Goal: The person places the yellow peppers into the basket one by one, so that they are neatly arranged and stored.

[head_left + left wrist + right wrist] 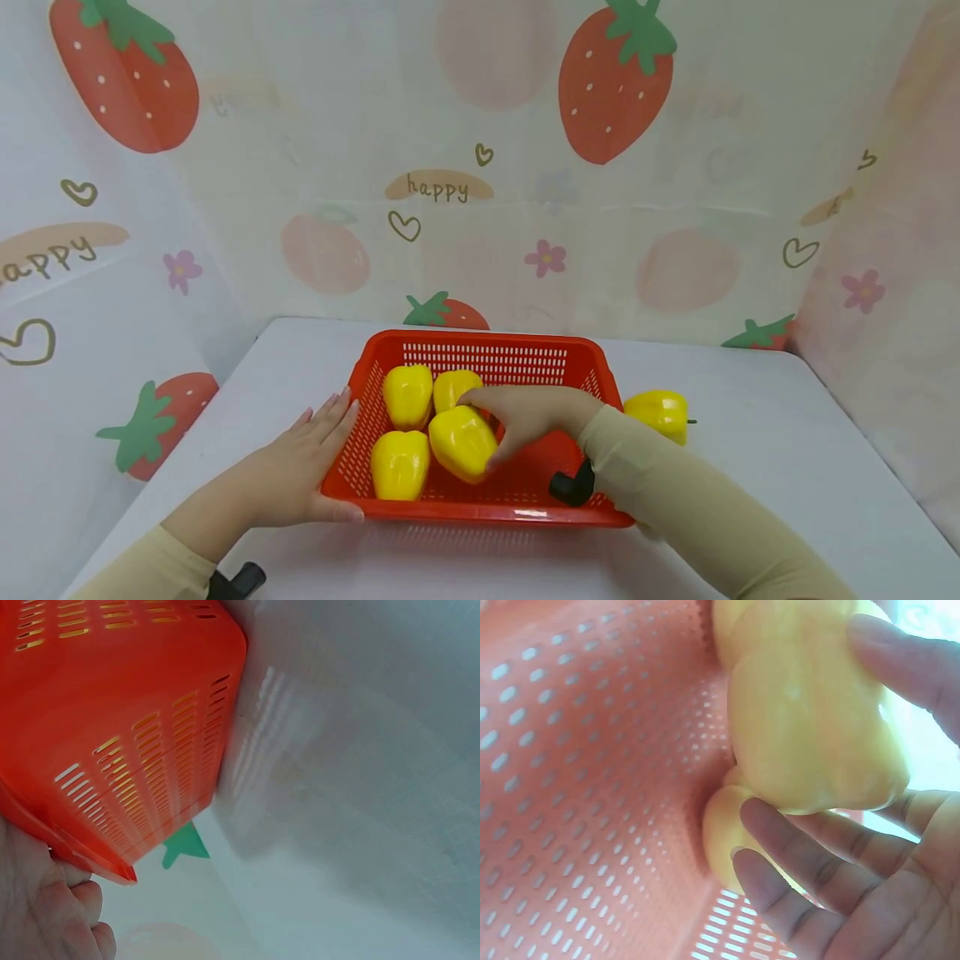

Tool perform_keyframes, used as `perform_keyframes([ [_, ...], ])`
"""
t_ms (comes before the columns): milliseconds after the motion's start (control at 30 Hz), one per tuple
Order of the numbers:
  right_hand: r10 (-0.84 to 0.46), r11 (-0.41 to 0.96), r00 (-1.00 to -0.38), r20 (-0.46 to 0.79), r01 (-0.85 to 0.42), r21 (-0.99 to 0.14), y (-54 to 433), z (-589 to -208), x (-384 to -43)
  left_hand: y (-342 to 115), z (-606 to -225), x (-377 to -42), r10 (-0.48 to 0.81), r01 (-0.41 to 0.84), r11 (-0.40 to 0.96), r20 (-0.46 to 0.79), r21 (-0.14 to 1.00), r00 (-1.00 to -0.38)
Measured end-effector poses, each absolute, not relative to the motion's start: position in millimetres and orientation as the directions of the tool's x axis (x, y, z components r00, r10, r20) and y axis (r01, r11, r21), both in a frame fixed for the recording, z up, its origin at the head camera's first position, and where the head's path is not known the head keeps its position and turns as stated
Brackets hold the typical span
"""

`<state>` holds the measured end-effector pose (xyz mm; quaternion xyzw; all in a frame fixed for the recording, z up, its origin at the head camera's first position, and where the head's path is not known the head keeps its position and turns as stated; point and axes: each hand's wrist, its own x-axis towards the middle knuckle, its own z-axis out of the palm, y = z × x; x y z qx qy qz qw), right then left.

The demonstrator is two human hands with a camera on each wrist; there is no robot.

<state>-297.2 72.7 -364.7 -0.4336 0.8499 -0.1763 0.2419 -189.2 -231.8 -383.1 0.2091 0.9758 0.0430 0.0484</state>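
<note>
My right hand (536, 414) reaches into a red perforated basket (495, 512) and holds a yellow bell pepper (461, 446). In the right wrist view, the thumb lies on one side of this pepper (810, 720) and the fingers (817, 874) on the other. Three more yellow bell peppers sit in the basket: one at the back left (407, 396), one at the front left (400, 467) and one partly hidden behind the held pepper (453, 386). With straight fingers, my left hand (300, 471) rests on the basket's left rim, its thumb by the front corner.
Outside the basket to the right, another yellow bell pepper (660, 412) lies on the white table (780, 467), partly hidden by the right sleeve. A patterned cloth (480, 267) with strawberries and hearts hangs behind and along both sides.
</note>
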Motion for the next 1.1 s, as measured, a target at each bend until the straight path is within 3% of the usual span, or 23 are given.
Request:
perform_keyframes([
  [433,-0.798,0.603,-0.494,-0.345,-0.640,-0.477,67,-380,-299,-231,-381,-188,0.407,0.396,0.911,-0.089,0.119,-0.909],
  [600,-0.780,0.626,-0.520,-0.349,-0.646,-0.437,66,-385,-301,-231,-381,-188,0.414,0.405,0.907,-0.079,0.112,-0.907],
  [1100,-0.738,0.675,-0.512,-0.440,-0.547,-0.495,69,-388,-304,-232,-383,-188,0.409,0.401,0.910,-0.075,0.105,-0.909],
])
